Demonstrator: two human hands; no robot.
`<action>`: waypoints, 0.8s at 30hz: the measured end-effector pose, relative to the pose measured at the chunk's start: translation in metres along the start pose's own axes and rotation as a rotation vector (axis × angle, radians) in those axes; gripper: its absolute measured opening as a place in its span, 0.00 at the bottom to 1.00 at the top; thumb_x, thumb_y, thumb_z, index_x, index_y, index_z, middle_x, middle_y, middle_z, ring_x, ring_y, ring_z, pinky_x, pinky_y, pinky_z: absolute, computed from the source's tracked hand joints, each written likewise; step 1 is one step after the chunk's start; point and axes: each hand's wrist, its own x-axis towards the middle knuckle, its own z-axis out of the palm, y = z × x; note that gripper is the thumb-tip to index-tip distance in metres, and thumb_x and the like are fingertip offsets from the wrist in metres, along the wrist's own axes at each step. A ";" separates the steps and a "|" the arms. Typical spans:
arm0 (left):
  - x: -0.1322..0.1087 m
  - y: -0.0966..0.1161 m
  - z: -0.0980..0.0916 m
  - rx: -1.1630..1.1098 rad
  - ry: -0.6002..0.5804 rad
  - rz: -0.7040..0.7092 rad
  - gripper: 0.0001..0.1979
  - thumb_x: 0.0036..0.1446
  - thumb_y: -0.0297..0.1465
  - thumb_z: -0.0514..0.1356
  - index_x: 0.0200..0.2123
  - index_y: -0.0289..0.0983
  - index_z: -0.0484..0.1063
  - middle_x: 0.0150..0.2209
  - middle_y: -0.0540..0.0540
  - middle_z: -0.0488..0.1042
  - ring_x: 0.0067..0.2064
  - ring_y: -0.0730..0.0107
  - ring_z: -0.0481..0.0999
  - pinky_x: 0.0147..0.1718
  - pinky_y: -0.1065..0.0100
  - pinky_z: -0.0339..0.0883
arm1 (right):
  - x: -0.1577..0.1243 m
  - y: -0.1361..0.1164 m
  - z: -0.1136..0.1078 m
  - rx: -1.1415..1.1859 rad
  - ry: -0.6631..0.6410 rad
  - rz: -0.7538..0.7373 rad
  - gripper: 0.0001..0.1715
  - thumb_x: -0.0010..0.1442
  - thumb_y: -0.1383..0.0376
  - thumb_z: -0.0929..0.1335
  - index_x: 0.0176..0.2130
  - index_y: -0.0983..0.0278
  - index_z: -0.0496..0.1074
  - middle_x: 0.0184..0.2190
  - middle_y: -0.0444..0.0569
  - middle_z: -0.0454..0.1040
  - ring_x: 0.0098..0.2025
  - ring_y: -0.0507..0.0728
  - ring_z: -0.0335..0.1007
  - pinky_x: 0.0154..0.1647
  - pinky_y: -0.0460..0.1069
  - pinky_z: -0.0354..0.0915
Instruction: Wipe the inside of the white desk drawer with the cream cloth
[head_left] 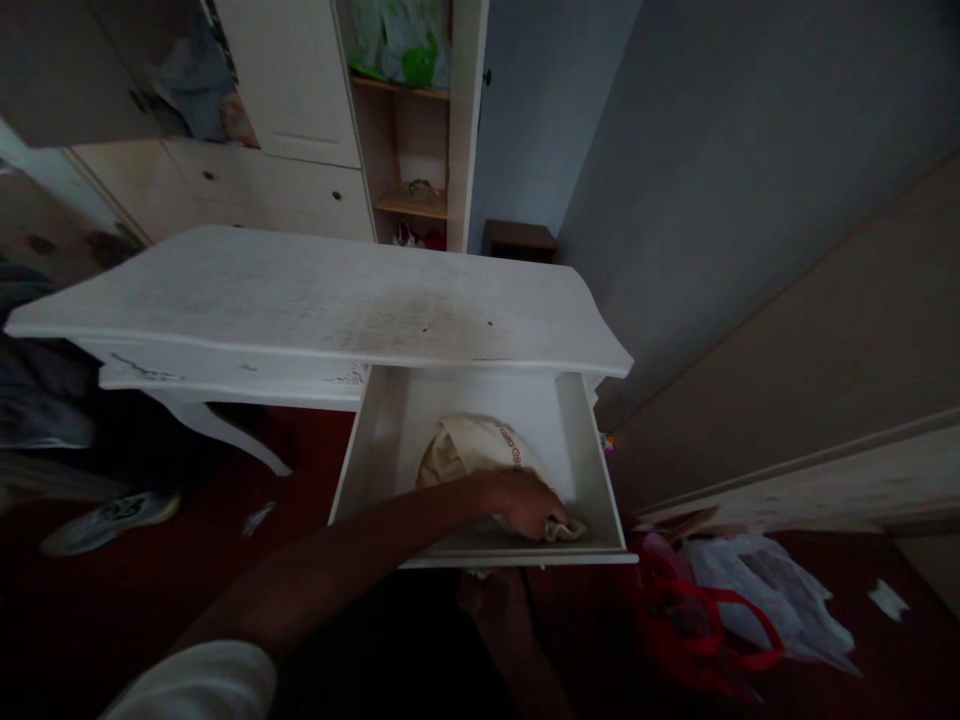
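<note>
A cream cloth with reddish lettering, which looks like a cloth bag (472,440), lies bunched in the pulled-out white drawer (592,470). Reaching in from the left, my left hand (529,503) is closed on the cloth near the drawer's front right corner. A fold of it pokes out past the fingers. Below the drawer front, my right hand (495,605) is curled close to the panel, in dim light. Something small and whitish shows at its fingertips, too dark to name.
The drawer belongs to a worn white table (315,290) with dark stains. Behind stand white cabinets (300,80) and an open shelf unit (412,140). A red bag (675,610) and a plastic bag (765,590) lie on the floor at right; a shoe (112,522) is at left.
</note>
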 end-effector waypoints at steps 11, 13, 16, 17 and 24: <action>-0.082 -0.033 0.006 0.074 -0.059 -0.405 0.14 0.49 0.26 0.62 0.42 0.32 0.76 0.43 0.35 0.78 0.42 0.51 0.78 0.36 0.60 0.70 | -0.002 -0.005 -0.001 0.158 0.023 0.058 0.15 0.41 0.62 0.77 0.28 0.64 0.73 0.24 0.43 0.73 0.22 0.49 0.61 0.22 0.45 0.56; -0.093 -0.036 0.011 0.175 -0.064 -0.513 0.14 0.49 0.24 0.62 0.41 0.30 0.77 0.43 0.32 0.77 0.43 0.48 0.78 0.38 0.56 0.71 | -0.002 -0.006 -0.001 0.157 0.016 0.061 0.13 0.41 0.63 0.77 0.26 0.64 0.72 0.23 0.42 0.72 0.22 0.49 0.61 0.22 0.45 0.56; -0.105 -0.035 0.019 0.260 0.087 -0.560 0.13 0.52 0.23 0.59 0.43 0.29 0.76 0.44 0.33 0.76 0.48 0.49 0.76 0.46 0.54 0.69 | -0.003 -0.008 -0.001 0.115 -0.011 0.055 0.12 0.42 0.63 0.76 0.26 0.64 0.72 0.23 0.42 0.72 0.21 0.49 0.60 0.22 0.45 0.55; -0.108 -0.032 0.022 0.290 0.163 -0.594 0.13 0.54 0.24 0.58 0.43 0.29 0.76 0.45 0.33 0.76 0.50 0.49 0.74 0.50 0.54 0.67 | -0.003 -0.009 -0.001 0.101 -0.024 0.054 0.12 0.42 0.63 0.76 0.27 0.64 0.72 0.23 0.42 0.72 0.22 0.49 0.60 0.22 0.45 0.55; -0.134 -0.018 0.042 0.504 0.580 -0.814 0.23 0.62 0.25 0.52 0.60 0.33 0.65 0.65 0.32 0.56 0.67 0.44 0.52 0.62 0.48 0.51 | -0.004 -0.008 -0.003 0.114 -0.017 0.039 0.14 0.42 0.61 0.77 0.27 0.65 0.74 0.23 0.43 0.73 0.19 0.47 0.58 0.21 0.45 0.56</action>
